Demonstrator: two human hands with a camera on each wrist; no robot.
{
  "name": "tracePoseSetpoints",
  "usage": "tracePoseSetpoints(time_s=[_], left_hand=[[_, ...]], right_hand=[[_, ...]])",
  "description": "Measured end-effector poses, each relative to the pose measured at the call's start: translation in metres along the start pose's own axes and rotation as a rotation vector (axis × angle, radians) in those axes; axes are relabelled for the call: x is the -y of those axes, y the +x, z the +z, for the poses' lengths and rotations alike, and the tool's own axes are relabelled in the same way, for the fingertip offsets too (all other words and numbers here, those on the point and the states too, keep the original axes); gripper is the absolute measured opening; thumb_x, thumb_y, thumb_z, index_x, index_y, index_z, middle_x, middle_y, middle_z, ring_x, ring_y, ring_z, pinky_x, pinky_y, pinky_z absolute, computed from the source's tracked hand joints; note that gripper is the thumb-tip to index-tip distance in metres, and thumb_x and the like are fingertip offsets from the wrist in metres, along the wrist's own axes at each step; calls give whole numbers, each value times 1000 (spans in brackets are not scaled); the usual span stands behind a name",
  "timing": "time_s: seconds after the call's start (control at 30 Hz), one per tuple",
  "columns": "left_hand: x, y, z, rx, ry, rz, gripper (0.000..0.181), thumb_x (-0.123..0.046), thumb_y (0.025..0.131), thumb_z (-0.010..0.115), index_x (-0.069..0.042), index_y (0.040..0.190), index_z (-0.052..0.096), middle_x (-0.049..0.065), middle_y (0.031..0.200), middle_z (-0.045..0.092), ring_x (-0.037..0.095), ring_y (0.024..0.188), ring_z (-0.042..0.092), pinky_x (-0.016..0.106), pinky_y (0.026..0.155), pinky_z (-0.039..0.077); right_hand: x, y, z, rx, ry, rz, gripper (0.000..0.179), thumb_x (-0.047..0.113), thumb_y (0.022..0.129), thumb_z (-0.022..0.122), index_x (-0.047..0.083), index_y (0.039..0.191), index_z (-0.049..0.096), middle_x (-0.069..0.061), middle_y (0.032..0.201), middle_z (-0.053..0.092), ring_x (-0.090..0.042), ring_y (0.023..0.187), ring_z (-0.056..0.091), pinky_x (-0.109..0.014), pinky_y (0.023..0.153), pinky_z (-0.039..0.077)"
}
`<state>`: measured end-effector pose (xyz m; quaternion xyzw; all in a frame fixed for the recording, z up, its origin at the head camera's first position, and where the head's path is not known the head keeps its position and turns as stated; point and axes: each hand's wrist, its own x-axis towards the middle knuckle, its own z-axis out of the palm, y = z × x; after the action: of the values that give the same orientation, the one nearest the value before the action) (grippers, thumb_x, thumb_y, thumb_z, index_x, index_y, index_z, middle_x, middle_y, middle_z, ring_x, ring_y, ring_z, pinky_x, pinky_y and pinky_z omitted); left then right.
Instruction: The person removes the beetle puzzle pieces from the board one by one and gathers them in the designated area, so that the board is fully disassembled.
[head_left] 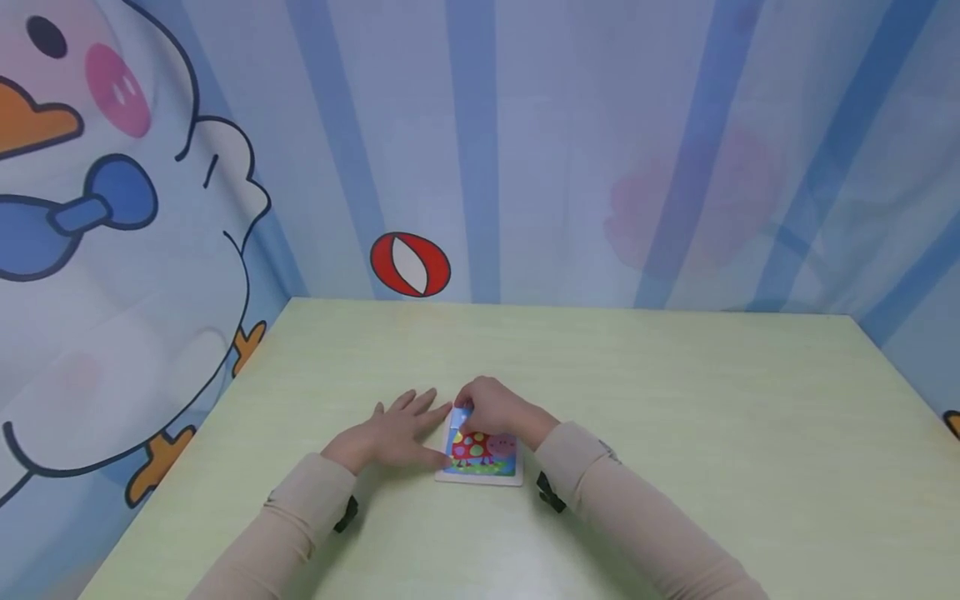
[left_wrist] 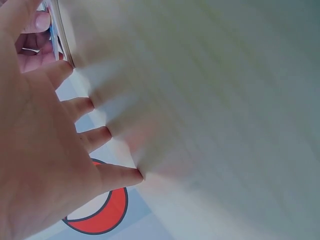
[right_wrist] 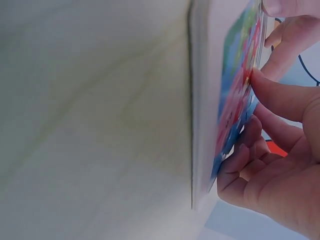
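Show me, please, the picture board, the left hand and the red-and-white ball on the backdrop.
Picture board [head_left: 480, 454], head view: middle of its printed picture.
Left hand [head_left: 393, 437], head view: back of the hand.
Red-and-white ball [head_left: 410, 264], head view: its white central band.

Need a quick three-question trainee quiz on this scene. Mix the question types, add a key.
1. Multiple choice: which hand has curled fingers at the picture board?
A) left
B) right
C) neither

2. True or false: the picture board is round.

3. Fill in, as the head view shows it: the left hand, fingers spread, is at the ____ side of the picture board.

Key:
1. B, the right hand.
2. False; it has straight edges and corners.
3. left
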<state>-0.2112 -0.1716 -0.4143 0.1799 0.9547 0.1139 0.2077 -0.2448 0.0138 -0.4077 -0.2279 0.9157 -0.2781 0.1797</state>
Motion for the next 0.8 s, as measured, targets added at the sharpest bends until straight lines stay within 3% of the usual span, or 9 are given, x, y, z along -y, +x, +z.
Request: tracePoseSetpoints(time_s=[0.27,0.8], left_hand=[[0,0,-2,7,10,-3,84,-58,84,62,-29,153,26,7,162,11,39,147,3,72,108,5],[0,1,-1,14,4,-6,84,-59,84,62,-28,153,26,7,162,10,38,148,2,72,108,4]], right_hand=[[-4,1,-4,-7,49,-5,27,7,84,73,9,110,67,-9,104,64,-19,91,59,-35,85,51],[-8,2,-5,-11,126,12,14,7,88,69,11,101,65,-7,96,59,-16,71,57,-26,65,50]])
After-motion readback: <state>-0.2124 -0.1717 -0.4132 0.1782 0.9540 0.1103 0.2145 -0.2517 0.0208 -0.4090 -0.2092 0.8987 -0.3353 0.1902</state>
